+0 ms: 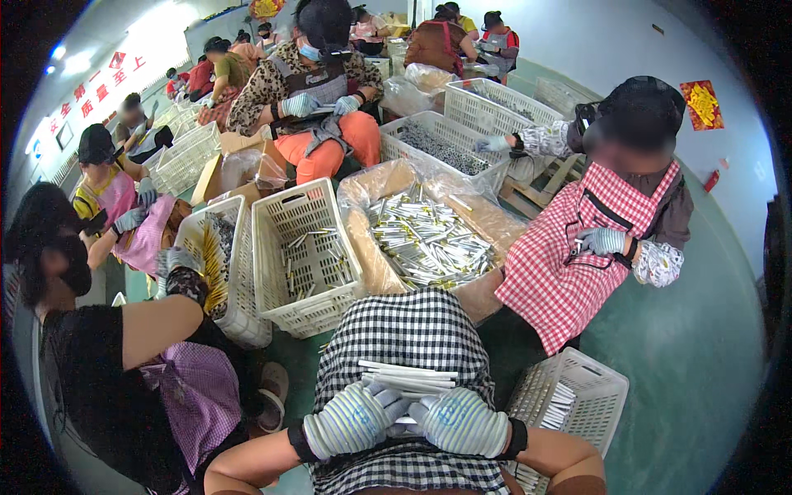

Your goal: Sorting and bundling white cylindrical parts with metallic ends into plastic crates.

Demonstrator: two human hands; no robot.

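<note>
Several slim white tubes (408, 377) lie side by side across my lap, over a black-and-white checked apron (404, 322). My left hand (355, 419), in a pale ribbed glove, is closed with its fingers on the near side of the bundle. Close beside it my right hand (464, 421), gloved alike, grips the bundle from the right. Another white tube shows between the two hands; the fingertips and part of the bundle are hidden. Ahead of my knees stands a lined cardboard box (359, 235) heaped with loose white tubes (429, 239), some with yellowish ends.
A white plastic crate (309, 309) with a few tubes stands left of the box. Another crate (615, 396), holding white tubes, is at my right. Co-workers sit close on both sides, one in a red checked apron (561, 256). Crates of small grey parts (433, 144) stand farther back.
</note>
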